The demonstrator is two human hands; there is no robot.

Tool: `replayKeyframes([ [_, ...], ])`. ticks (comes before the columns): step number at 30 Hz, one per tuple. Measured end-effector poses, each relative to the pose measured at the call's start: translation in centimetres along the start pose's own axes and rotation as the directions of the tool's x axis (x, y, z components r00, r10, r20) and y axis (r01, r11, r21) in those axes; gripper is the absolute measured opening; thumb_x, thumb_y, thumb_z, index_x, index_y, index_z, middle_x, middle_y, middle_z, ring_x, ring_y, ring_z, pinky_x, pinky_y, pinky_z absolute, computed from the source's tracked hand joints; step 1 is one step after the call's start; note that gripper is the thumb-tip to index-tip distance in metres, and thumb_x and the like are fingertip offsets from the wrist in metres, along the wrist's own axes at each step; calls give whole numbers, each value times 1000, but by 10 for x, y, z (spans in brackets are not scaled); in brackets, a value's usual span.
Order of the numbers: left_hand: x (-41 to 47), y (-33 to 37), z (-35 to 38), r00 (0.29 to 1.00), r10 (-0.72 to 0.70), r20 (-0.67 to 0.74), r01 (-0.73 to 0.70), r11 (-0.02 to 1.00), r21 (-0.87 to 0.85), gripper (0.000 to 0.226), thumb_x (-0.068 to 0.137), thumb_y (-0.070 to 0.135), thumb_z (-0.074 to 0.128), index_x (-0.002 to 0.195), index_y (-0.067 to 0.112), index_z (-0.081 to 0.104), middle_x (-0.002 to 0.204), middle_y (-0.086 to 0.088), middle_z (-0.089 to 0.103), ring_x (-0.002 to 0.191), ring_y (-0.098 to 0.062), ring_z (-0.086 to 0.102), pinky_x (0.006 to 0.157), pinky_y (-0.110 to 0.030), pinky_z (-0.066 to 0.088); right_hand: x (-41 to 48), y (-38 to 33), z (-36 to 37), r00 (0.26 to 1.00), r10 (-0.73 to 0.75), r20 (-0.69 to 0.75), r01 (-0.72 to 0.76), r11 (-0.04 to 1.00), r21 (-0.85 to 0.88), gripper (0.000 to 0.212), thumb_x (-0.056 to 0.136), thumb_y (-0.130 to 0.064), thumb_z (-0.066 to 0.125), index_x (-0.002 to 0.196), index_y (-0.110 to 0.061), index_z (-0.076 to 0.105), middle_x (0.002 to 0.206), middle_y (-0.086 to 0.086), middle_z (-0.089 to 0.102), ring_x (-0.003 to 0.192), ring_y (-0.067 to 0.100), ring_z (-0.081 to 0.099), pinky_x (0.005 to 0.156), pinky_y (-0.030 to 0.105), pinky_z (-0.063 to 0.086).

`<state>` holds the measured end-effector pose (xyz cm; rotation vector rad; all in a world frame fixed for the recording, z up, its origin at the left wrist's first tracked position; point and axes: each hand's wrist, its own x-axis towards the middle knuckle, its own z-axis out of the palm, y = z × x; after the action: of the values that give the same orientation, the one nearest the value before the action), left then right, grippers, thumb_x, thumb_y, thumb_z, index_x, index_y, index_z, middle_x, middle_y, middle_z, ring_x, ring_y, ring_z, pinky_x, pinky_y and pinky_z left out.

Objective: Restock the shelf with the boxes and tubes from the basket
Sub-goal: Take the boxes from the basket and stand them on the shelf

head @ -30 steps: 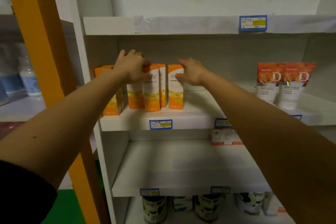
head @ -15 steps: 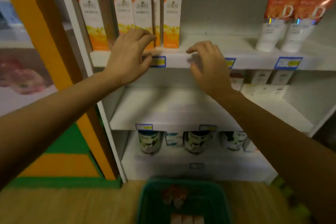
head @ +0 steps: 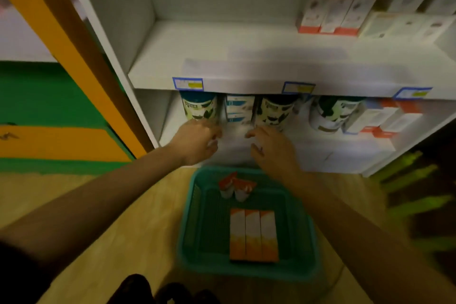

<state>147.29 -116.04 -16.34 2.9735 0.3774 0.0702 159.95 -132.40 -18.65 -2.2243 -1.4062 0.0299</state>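
Note:
A green basket (head: 190,220) stands on the wooden floor below the white shelf unit (head: 246,74). Three orange and white boxes (head: 253,237) lie side by side in its middle. Two tubes (head: 235,186) with orange ends lie at its far end. My left hand (head: 196,141) and my right hand (head: 272,148) hover just above the basket's far rim, in front of the bottom shelf. Both hold nothing, with fingers loosely apart. The frame is blurred by motion.
Round tins (head: 198,106) and small boxes (head: 239,109) fill the bottom shelf. White and red boxes (head: 330,17) stand at the right of the middle shelf. An orange post (head: 71,57) rises left of the unit. Green floor markings (head: 414,180) lie to the right.
Both hands came off the orange boxes on the upper shelf and dropped down to just above the basket. The view tilted down, bringing the basket fully into sight.

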Motion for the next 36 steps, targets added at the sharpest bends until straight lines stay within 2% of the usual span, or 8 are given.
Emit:
replayKeyframes([
  [4,-9,2,74,947,-82,311,68,996,54,34,89,27,48,118,13,58,121,-10,60,112,-27,54,94,-37,44,-28,24,50,974,134,184,-131,991,-30,26,87,-15,54,112,-11,60,115,9,60,106,27,55,85,38,47],
  [7,-19,8,119,901,-112,419,105,994,40,33,90,28,47,115,10,60,119,-12,62,110,-28,56,90,-35,46,-50,42,81,936,210,282,-206,978,-43,27,89,-16,53,114,-11,60,117,10,62,109,28,55,87,39,47],
  [12,-28,18,176,781,-127,611,145,989,21,35,90,28,46,118,9,55,124,-14,59,113,-31,57,89,-37,47,-77,71,115,799,300,521,-256,954,-157,36,88,-19,53,125,-15,52,127,9,55,119,26,47,93,37,45],
  [15,-25,20,203,722,-126,681,175,985,-4,46,88,34,49,128,11,49,133,-13,54,121,-28,52,98,-39,46,-89,84,136,694,324,643,-204,945,-255,54,86,-29,59,135,-16,43,138,9,48,126,26,43,101,35,38],
  [21,-18,34,246,698,-70,713,235,962,-136,54,83,35,60,129,11,43,136,-14,50,124,-30,49,100,-44,45,-107,93,165,546,387,743,-219,922,-319,83,77,-32,71,144,-14,26,151,8,30,139,27,26,114,40,27],
  [27,-16,44,262,680,-47,731,272,943,-193,51,82,30,63,127,10,48,132,-14,53,120,-30,51,100,-42,44,-116,93,179,579,367,728,-207,930,-304,93,71,-29,77,145,-14,23,151,7,29,140,25,24,114,39,22],
  [33,-19,41,265,691,-45,721,310,920,-239,52,78,33,67,122,10,52,127,-14,49,118,-30,46,100,-40,40,-110,93,175,562,349,750,-65,923,-380,83,71,-41,73,139,-13,34,145,10,33,135,27,27,115,40,17],
  [36,-16,38,257,663,-9,748,361,880,-309,51,77,29,69,121,7,53,123,-14,56,113,-30,53,95,-37,44,-105,92,171,570,325,755,5,917,-398,75,75,-46,68,137,-14,39,143,11,34,134,28,27,115,42,15],
])
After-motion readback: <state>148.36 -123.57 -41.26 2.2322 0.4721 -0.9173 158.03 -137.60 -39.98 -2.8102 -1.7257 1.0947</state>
